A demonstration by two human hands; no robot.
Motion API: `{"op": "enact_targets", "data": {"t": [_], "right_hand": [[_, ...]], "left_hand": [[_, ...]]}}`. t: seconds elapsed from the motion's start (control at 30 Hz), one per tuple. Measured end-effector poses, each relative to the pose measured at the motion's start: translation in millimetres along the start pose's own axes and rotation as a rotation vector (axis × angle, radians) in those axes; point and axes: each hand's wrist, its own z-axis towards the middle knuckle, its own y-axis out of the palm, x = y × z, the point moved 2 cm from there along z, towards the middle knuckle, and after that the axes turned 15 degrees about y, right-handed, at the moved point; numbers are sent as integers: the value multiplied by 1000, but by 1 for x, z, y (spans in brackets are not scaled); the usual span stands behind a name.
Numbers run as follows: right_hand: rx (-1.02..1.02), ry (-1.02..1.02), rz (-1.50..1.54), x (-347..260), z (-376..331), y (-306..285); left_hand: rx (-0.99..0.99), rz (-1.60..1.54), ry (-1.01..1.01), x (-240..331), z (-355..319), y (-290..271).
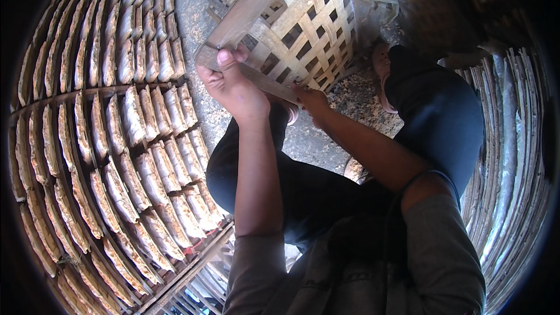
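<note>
Tan basket [303, 23], open checker weave; pale brown strips in rows on rack [116, 140]; dark trousers [309, 192]

A craft workshop for basket weaving: a pale, open-lattice woven bamboo basket [297, 23], stacked grey split-bamboo strips [513, 157], a rack of tan slats [116, 140], and rough concrete floor [201, 0].

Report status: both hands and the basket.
Left hand gripping woven bamboo basket at its rim strip. Right hand pinching the same strip. Nothing in the way.
</note>
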Motion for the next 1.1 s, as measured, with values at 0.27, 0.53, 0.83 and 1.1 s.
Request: {"op": "enact_targets", "data": {"t": [0.27,0.53,0.83,1.1], "right_hand": [[-369,-151,-87,4,31,-23],[-388,-357,-343,-8,42,-25],[-176,-379,-407,-6,39,-17],[-378,-74,-51,11,29,-23]], "left_hand": [[-18,23,-14,-10,0,-18],[-12,46,-2,-17,3,-26],[-27,76,-1,-21,5,-33],[-20,52,24,-20,8,-35]]}}
